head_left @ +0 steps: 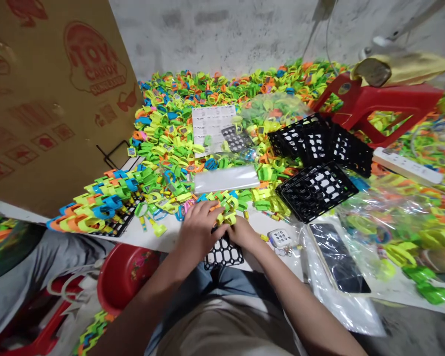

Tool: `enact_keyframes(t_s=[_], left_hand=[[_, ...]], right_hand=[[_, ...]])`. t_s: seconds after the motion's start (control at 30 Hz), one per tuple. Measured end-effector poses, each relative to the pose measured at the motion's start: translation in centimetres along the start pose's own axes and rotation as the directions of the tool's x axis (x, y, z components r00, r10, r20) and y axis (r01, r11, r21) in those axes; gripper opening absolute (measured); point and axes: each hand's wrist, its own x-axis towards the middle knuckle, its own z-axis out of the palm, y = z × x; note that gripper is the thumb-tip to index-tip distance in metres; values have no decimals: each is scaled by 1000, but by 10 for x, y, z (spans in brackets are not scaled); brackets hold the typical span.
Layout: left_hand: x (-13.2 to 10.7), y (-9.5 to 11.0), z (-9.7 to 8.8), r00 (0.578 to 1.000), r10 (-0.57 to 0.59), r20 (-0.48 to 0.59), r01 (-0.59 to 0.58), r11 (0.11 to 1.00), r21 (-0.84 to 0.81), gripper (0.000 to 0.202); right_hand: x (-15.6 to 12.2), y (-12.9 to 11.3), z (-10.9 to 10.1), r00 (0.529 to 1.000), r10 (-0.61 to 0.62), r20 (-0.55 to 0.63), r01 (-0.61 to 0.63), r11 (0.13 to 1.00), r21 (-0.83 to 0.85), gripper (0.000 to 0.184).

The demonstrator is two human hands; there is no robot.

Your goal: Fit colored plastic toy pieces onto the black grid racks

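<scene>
A black plastic grid tray (223,253) lies at the table's front edge, over my lap. My left hand (197,228) is closed over its left far side, fingers curled and thumb across the grid. From the right, my right hand (242,232) reaches in with its fingers pinched at a yellow toy watch (228,217) on the tray's far part. My fingers partly hide the contact. Several loose toy watches (230,200) in yellow and orange lie just beyond both hands. To the left stands another tray (124,222) filled with rows of coloured toy watches.
A large heap of toy watches (163,133) covers the table's back. Stacked black trays (317,190), a phone (339,257), clear bags (257,179), a power strip (408,165) and a red stool (389,101) surround the work spot. A cardboard box (52,99) stands left; a red basin (124,272) sits below.
</scene>
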Motion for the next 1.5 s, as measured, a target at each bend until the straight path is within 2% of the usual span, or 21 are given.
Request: enact_keyframes(t_s=[0.07, 0.17, 0.23, 0.33, 0.43, 0.5, 0.63, 0.83, 0.93, 1.03, 1.1, 1.13, 1.23, 1.3, 1.37, 1.43, 1.5], left_hand=[[3, -2, 17, 1000, -2, -13, 3, 999, 32, 28], [0, -2, 27, 1000, -11, -29, 12, 999, 43, 22], [-1, -1, 26, 999, -4, -42, 5, 999, 46, 26], [0, 2, 25, 999, -8, -44, 10, 999, 46, 35], [3, 5, 25, 998, -39, -51, 43, 995, 91, 37], [5, 5, 25, 998, -47, -41, 51, 992, 119, 40], [9, 2, 25, 999, -52, 1, 51, 987, 155, 48], [19, 5, 31, 993, -117, 26, 109, 970, 219, 36], [19, 12, 29, 991, -128, 41, 117, 970, 211, 40], [6, 13, 17, 996, -88, 6, 86, 988, 132, 50], [-13, 2, 5, 993, -109, -34, 112, 990, 90, 48], [-25, -8, 0, 986, -158, -49, 162, 983, 88, 45], [-62, -54, -8, 935, -347, -72, 354, 925, 139, 39], [-80, -88, -8, 925, -381, -21, 379, 911, 166, 36], [-87, -112, -7, 934, -342, 100, 326, 933, 152, 27], [-86, -125, -8, 932, -304, 197, 287, 951, 111, 26], [-82, -130, -12, 926, -286, 248, 277, 958, 72, 27]], right_hand=[[1, -2, -2, 1000, 11, 26, -10, 999, -39, 23], [2, -2, -7, 997, -5, 72, 10, 998, -61, 23], [1, 0, -7, 996, -47, 69, 48, 999, -11, 23], [-4, 5, 0, 996, -87, -21, 88, 994, 61, 20], [-6, 6, 9, 987, -124, -104, 126, 992, 10, 23], [-5, 3, 10, 984, -150, -97, 147, 989, -33, 26], [1, -4, 2, 983, -183, -1, 183, 981, -66, 26], [7, -2, -12, 988, -131, 82, 136, 988, -66, 16], [5, 3, -9, 991, -119, 54, 120, 992, -29, 15], [-2, 6, -3, 994, -112, -9, 113, 994, 13, 17], [-11, 7, 2, 992, -109, -69, 113, 992, 59, 19], [-15, 9, 5, 989, -97, -111, 107, 990, 90, 22], [-30, 14, 14, 968, -21, -250, 70, 980, 188, 37], [-41, 17, 19, 951, 8, -309, 69, 969, 237, 40], [-52, 18, 22, 932, 6, -362, 93, 962, 255, 38], [-61, 14, 24, 903, 0, -430, 115, 963, 242, 34], [-70, 8, 25, 876, -15, -483, 132, 968, 211, 31]])
